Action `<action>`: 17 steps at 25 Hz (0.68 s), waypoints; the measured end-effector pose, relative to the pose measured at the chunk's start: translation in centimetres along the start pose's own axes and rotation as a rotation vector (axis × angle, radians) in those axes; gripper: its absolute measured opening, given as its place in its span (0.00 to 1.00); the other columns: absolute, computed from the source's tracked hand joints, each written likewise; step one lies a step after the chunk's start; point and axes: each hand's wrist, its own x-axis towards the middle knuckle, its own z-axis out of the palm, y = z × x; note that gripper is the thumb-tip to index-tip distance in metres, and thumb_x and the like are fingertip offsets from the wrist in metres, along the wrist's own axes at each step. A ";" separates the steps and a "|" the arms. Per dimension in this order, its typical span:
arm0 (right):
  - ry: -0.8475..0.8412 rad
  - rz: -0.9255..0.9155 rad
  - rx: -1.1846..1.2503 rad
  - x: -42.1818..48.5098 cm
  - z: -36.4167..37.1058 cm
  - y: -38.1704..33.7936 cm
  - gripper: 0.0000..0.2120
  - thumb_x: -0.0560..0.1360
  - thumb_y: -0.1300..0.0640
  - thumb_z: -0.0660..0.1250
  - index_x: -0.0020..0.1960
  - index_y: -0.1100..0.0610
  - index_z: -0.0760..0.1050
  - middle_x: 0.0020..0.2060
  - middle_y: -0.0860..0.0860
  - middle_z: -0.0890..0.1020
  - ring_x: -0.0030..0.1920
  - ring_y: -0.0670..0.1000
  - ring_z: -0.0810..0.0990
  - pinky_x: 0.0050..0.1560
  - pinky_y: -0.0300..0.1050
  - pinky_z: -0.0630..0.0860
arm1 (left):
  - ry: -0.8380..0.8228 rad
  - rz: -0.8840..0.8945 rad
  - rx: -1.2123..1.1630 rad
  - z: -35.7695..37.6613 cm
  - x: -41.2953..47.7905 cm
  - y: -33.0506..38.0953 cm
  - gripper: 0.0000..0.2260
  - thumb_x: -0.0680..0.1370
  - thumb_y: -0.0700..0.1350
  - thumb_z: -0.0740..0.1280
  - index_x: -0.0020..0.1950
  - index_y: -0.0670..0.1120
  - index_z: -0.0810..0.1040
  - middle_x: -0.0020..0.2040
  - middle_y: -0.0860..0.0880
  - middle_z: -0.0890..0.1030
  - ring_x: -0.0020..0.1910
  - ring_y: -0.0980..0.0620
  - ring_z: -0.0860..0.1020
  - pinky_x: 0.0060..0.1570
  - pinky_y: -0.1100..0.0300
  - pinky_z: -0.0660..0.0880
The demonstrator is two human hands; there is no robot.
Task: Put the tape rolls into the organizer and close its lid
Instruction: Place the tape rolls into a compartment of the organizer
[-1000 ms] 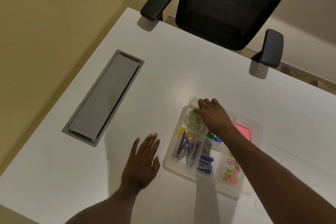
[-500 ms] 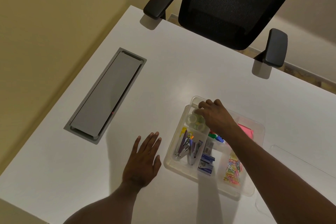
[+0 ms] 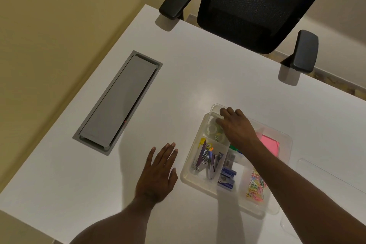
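Note:
A clear plastic organizer (image 3: 187, 176) sits on the white table, its lid off. Clear tape rolls (image 3: 213, 128) lie in its far left compartment. My right hand (image 3: 236, 127) reaches into that compartment with fingers curled down at the rolls; whether it grips one is hidden. My left hand (image 3: 158, 172) rests flat on the table just left of the organizer, fingers spread, holding nothing. The clear lid (image 3: 320, 170) lies on the table to the organizer's right, partly behind my right arm.
Other compartments hold staplers (image 3: 208, 161), staple boxes (image 3: 226, 178), coloured paper clips (image 3: 255, 187) and pink sticky notes (image 3: 269, 143). A grey cable hatch (image 3: 118, 101) is set into the table at left. A black office chair (image 3: 255, 6) stands at the far edge.
My right hand stays at the tape compartment, with only slight shifts of the fingers. The left hand has not moved; the view drifted a little.

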 end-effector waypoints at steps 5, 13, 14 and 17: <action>0.082 0.076 0.135 0.0 0.0 -0.6 0.19 0.77 0.53 0.67 0.68 0.51 0.76 0.64 0.52 0.77 0.62 0.54 0.74 0.62 0.50 0.70 | -0.001 0.002 0.002 0.1 0.0 0.0 0.28 0.86 0.59 0.53 0.87 0.55 0.55 0.88 0.55 0.52 0.88 0.54 0.53 0.87 0.44 0.47; -0.047 -0.058 0.229 -0.2 -0.2 -0.7 0.31 0.73 0.57 0.72 0.74 0.47 0.68 0.71 0.48 0.73 0.68 0.53 0.70 0.66 0.52 0.64 | -0.007 -0.001 -0.001 0.2 0.1 -0.1 0.29 0.86 0.60 0.51 0.87 0.57 0.49 0.88 0.55 0.51 0.88 0.53 0.53 0.87 0.43 0.48; -0.034 -0.072 0.215 -0.4 0.0 -0.7 0.30 0.74 0.55 0.72 0.74 0.47 0.68 0.71 0.47 0.74 0.68 0.52 0.71 0.65 0.51 0.65 | -0.004 0.001 -0.002 0.2 0.1 -0.1 0.29 0.86 0.60 0.51 0.87 0.58 0.48 0.88 0.55 0.51 0.88 0.53 0.53 0.87 0.43 0.48; 0.018 -0.098 0.222 -0.5 0.4 -1.1 0.25 0.76 0.49 0.72 0.71 0.46 0.71 0.67 0.46 0.77 0.65 0.51 0.73 0.63 0.50 0.65 | 0.008 0.002 -0.002 0.2 0.0 -0.1 0.29 0.86 0.60 0.51 0.87 0.58 0.48 0.88 0.56 0.49 0.88 0.54 0.52 0.87 0.44 0.47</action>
